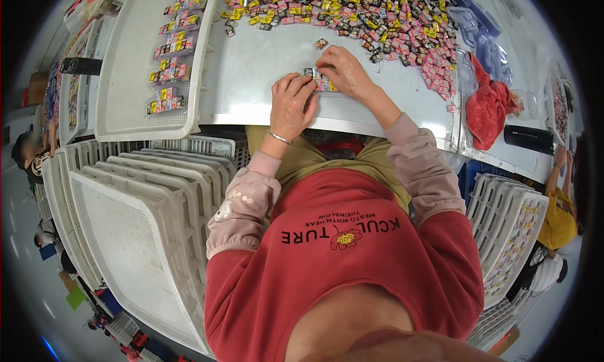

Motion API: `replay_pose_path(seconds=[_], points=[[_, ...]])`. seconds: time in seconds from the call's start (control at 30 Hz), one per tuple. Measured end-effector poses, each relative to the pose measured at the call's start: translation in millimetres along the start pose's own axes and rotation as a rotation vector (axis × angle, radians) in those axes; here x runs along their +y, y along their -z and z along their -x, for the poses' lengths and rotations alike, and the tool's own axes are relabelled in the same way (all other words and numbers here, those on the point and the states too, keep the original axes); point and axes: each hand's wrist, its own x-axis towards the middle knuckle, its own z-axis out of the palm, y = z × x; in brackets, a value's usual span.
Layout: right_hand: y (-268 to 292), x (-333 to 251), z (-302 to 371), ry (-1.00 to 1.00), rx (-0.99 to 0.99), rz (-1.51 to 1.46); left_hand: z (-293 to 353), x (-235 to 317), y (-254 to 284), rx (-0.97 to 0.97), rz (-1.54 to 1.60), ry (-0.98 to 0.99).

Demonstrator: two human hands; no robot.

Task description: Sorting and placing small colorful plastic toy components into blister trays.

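My left hand and my right hand rest together on the white table, fingers pinched around a short row of small square pieces in pink, yellow and black. One loose small piece lies just beyond my right hand. A big heap of the same colourful pieces spreads across the far side of the table. A bracelet sits on my left wrist.
A white perforated tray on the left holds rows of arranged pieces. Several stacked white trays stand at my lower left. A red cloth and clear bags lie at the right. Other people work at both sides.
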Motion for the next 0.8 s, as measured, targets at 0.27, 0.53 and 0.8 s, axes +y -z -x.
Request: replay_pose_path(seconds=[0.27, 0.53, 0.8], points=[[1.7, -19.9, 7.3, 0.010, -0.013, 0.127, 0.2, 0.9, 0.0, 0.027, -0.008, 0.004], [2.5, -35.4, 2.9, -0.278, -0.082, -0.199, 0.8, -0.6, 1.8, 0.037, 0.038, 0.025], [30.2, -27.9, 2.7, -0.405, -0.027, -0.906, -23.8, 6.3, 21.3, 0.249, 0.220, 0.183]])
